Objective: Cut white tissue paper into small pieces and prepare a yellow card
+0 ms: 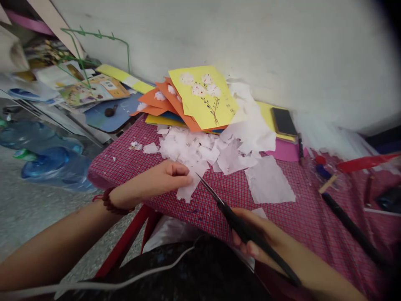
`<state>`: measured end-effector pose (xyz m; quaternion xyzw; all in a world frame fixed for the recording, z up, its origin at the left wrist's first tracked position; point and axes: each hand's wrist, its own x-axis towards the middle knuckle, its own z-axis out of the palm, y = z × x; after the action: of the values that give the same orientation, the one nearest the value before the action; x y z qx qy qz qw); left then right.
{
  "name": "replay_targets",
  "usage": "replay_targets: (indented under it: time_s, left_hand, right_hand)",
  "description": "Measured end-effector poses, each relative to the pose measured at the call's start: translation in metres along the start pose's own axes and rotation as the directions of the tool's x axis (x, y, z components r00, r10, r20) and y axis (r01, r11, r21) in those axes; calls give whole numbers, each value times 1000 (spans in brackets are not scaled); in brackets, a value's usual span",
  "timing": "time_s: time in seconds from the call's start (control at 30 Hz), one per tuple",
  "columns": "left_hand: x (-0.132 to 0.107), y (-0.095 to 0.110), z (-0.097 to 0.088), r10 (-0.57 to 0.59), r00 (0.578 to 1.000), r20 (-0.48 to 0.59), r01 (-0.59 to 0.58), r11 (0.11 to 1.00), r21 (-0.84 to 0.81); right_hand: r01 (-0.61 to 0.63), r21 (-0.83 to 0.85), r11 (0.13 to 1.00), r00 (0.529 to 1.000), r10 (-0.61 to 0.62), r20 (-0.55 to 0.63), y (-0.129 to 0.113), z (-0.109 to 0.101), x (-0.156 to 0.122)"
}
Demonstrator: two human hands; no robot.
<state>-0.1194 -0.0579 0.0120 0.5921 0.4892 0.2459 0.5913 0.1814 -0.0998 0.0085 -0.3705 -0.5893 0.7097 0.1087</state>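
White paper piece (187, 194) is mid-frame, under the tips of my left grip (167, 177), the nearer hand: thumb pressed to forefinger, looks to be pinching its edge. My right grip (265, 227) is wrapped round the scissors (230, 215); their long axis runs lower right to upper left, tip just right of the left grip. Slim metal blades, black handles. Behind: heap of torn paper (178, 144), thin, ragged, on a surface (125, 167) under red checked cloth. Upper centre: flat yellow card (194, 108), fluffy white blossoms (198, 89).
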Motion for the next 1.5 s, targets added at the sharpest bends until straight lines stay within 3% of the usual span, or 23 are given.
replay_targets:
  time_s: [0.37, 0.5, 0.7, 0.87, 1.2, 1.37, 1.5]
  left_hand:
    - [2, -12, -17, -35, 996, 77, 42, 996, -82]
    - [3, -8, -23, -101, 990, 100, 107, 992, -59]
    - [11, -5, -27, -173, 981, 81, 178, 982, -57]
    - [22, -9, -27, -200, 978, 66, 206, 972, -109]
    - [11, -27, -31, -85, 996, 2, 83, 976, -203]
    - [5, -29, -28, -28, 997, -69, 9, 967, -255]
    - [3, -24, -27, -31, 992, -125, -10, 948, -317]
  right_hand:
    - [-44, -12, 999, 998, 43, -45, -20, 12, 21]
    - [-46, -27, 999, 996, 44, -77, -29, 17, 27]
    - [-41, -25, 999, 996, 38, -82, -32, 17, 35]
    - [-129, -22, 991, 985, 125, -122, -27, 16, 36]
    - [-145, 89, 985, 968, 160, -192, -10, 9, 36]
    - [17, 12, 1000, 997, -16, -74, -5, -2, 36]
    - [-37, -65, 997, 999, 36, -15, -11, -1, 35]
